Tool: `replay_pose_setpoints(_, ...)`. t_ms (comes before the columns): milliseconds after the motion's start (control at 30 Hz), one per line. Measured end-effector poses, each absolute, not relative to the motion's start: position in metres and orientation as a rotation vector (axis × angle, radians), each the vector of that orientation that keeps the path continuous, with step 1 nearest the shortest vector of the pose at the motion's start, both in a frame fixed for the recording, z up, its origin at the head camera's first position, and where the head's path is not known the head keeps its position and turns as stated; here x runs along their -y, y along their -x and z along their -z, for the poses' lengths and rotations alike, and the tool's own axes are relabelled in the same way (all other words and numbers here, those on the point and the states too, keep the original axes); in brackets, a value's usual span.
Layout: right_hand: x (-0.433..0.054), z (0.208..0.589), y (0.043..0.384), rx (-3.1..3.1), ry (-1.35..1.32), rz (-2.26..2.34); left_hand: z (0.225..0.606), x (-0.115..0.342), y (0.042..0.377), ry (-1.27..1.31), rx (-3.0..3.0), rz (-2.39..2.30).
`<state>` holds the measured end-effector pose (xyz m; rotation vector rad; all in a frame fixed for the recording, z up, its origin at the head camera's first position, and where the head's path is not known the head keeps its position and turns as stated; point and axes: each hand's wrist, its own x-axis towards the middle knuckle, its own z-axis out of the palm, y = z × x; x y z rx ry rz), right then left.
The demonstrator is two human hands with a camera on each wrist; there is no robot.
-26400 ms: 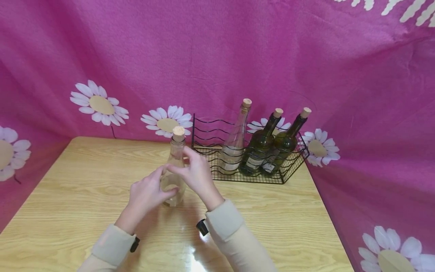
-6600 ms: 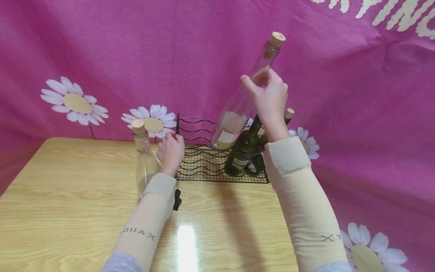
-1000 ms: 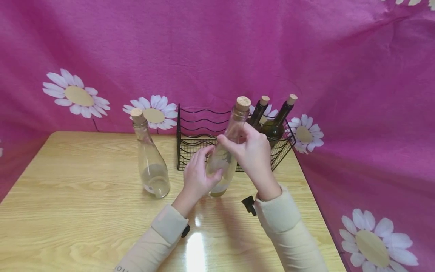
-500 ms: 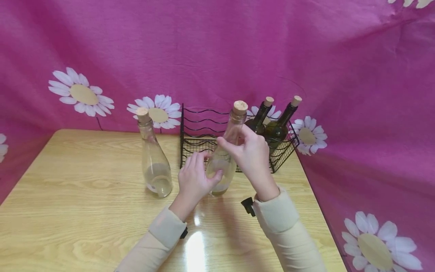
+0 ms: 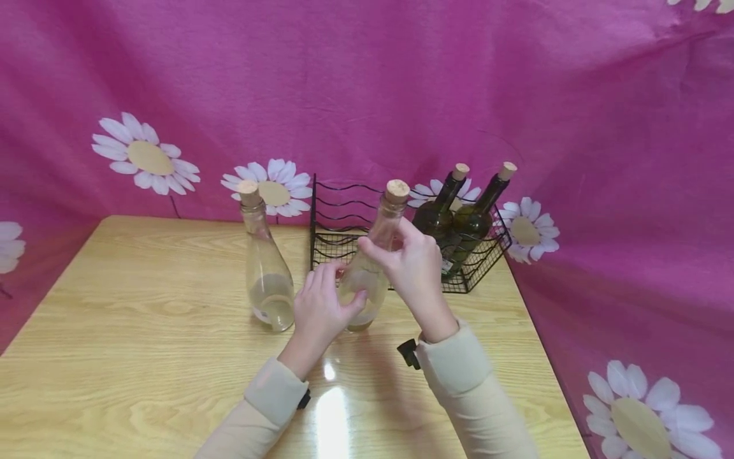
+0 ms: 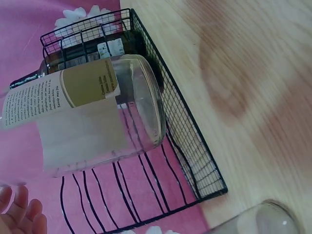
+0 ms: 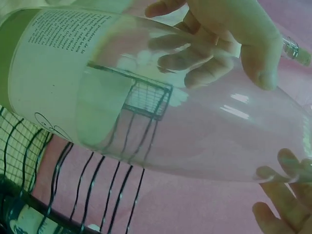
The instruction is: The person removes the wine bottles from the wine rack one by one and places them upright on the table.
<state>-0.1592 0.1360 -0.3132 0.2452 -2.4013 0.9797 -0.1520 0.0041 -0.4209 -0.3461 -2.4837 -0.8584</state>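
A clear glass bottle (image 5: 367,280) with a cork stopper and a pale label leans slightly in front of the wire rack, its base close over the tabletop. My right hand (image 5: 410,268) grips it just below the neck, thumb in front. My left hand (image 5: 321,306) curves round the lower body, thumb across the front and fingertips partly hidden behind the glass. In the left wrist view the bottle's label (image 6: 90,80) fills the middle, with my left fingers (image 6: 22,214) at the lower left edge. A second clear corked bottle (image 5: 268,274) stands upright to the left.
Behind the hands stands a black wire rack (image 5: 344,226), with two dark green corked bottles (image 5: 432,220) leaning in its right end. The wooden table (image 5: 143,331) meets a pink flowered cloth (image 5: 367,83) at the back and sides.
Earlier, both hands held the bottle now standing left; then the right hand lifted this one from the rack. Over the last second it has shifted left and slightly nearer, held by both hands.
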Motion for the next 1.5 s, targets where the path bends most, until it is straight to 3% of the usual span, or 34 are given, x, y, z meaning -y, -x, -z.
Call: replay_pose_setpoints(1500, -0.087, 0.365, 0.180, 2.267, -0.346, -1.005, 0.447, 0.036, 0.143, 0.170, 2.437, 0.766)
